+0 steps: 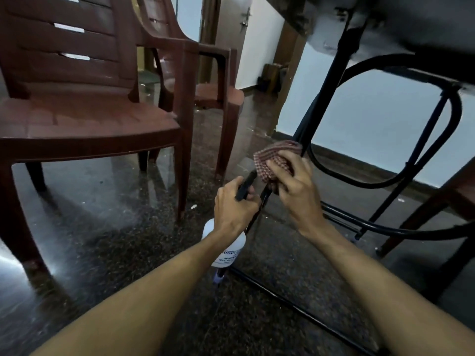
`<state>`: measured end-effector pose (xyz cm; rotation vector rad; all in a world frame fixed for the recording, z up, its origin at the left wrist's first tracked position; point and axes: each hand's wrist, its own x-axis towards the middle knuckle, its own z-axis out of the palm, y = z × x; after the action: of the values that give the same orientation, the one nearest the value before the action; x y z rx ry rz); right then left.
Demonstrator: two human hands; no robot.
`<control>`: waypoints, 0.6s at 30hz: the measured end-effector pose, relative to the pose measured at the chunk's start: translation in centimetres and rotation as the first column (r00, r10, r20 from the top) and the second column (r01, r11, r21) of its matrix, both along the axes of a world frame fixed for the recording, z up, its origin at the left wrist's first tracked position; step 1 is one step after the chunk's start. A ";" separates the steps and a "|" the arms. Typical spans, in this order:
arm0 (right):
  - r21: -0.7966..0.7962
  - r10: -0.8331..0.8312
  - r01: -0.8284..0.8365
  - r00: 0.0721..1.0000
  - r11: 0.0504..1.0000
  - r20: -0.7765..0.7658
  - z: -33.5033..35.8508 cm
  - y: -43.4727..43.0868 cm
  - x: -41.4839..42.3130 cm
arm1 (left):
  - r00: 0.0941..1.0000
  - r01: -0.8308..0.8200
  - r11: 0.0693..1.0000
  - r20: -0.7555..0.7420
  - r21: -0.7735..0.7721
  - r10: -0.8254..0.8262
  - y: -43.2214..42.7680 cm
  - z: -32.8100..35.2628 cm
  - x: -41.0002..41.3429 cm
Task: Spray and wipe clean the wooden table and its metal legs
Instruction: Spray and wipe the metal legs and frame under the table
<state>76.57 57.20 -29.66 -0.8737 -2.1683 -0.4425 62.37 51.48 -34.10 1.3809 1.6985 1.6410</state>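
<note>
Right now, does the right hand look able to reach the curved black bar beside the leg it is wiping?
Probably yes: the right hand holds the cloth against the leg, and the curved black bar runs just past its fingertips with nothing between.

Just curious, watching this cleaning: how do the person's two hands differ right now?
The left hand grips the black trigger head of a white plastic spray bottle; the right hand holds a red-and-white checked cloth around a black metal table leg. The left hand sits lower in view than the right hand. Both are bare and close beside that leg.
</note>
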 end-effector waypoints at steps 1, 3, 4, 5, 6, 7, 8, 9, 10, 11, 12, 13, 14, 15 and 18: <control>-0.001 -0.082 0.083 0.989 0.997 0.126 0.3 1.1 -0.9 | 1.000 0.000 1.000 -0.005 0.000 0.000 0.1 0.2 -0.3; -0.116 -0.221 0.257 0.942 0.959 0.253 -0.3 1.7 -1.8 | 1.000 0.017 1.000 -0.008 -0.007 -0.017 0.0 0.5 -0.8; -0.159 -0.237 0.293 0.925 0.943 0.295 -1.2 1.5 -1.8 | 0.999 0.033 0.999 -0.011 -0.012 -0.033 -0.1 0.6 -1.2; -0.166 -0.225 0.293 0.914 0.942 0.338 -2.1 1.1 -1.7 | 0.999 0.037 0.999 -0.012 -0.017 -0.037 -0.2 0.6 -1.6; -0.146 -0.229 0.305 0.893 0.941 0.388 -2.4 0.7 -1.6 | 0.999 0.038 0.999 -0.008 -0.021 -0.038 -0.3 0.5 -2.1; -0.096 -0.259 0.325 0.871 0.941 0.417 -2.2 0.5 -1.6 | 0.999 0.045 0.999 -0.003 -0.022 -0.045 -0.3 0.4 -2.5; -0.037 -0.294 0.337 0.867 0.941 0.402 -1.5 0.9 -1.8 | 0.999 0.051 0.999 0.002 -0.021 -0.050 -0.3 0.4 -2.9; 0.003 -0.333 0.357 0.870 0.934 0.362 -0.7 1.5 -2.1 | 0.999 0.052 0.998 -0.001 -0.020 -0.052 -0.1 0.3 -3.2; 0.018 -0.386 0.401 0.867 0.916 0.314 -0.2 2.0 -2.3 | 0.999 0.050 0.999 -0.009 -0.022 -0.050 0.0 0.1 -3.5; 0.004 -0.398 0.413 0.875 0.911 0.275 -0.5 2.3 -2.1 | 0.998 0.054 0.998 -0.012 -0.025 -0.054 0.2 -0.2 -3.6; -0.008 -0.375 0.388 0.894 0.921 0.246 -1.9 2.1 -1.6 | 0.998 0.068 0.997 -0.015 -0.031 -0.069 0.3 -0.5 -3.8; -0.038 -0.326 0.342 0.919 0.939 0.220 -3.9 1.5 -0.9 | 0.996 0.083 0.996 -0.019 -0.032 -0.084 0.3 -0.6 -3.9; -0.102 -0.272 0.289 0.950 0.952 0.150 -6.1 0.5 -0.3 | 0.995 0.094 0.995 -0.020 -0.037 -0.095 0.2 -0.7 -4.0; -0.205 -0.261 0.255 0.965 0.945 -0.006 -7.5 -0.7 0.0 | 0.994 0.110 0.993 -0.023 -0.042 -0.111 0.2 -0.8 -4.0; -0.553 -0.441 -0.044 0.553 0.832 -0.707 -6.3 -0.1 -1.5 | 0.988 0.151 0.988 -0.023 -0.030 -0.152 0.7 -0.7 -4.2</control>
<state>75.02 57.12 -35.94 -1.3130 -1.2721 0.4445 58.22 52.20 -34.85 1.4843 1.5816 1.5171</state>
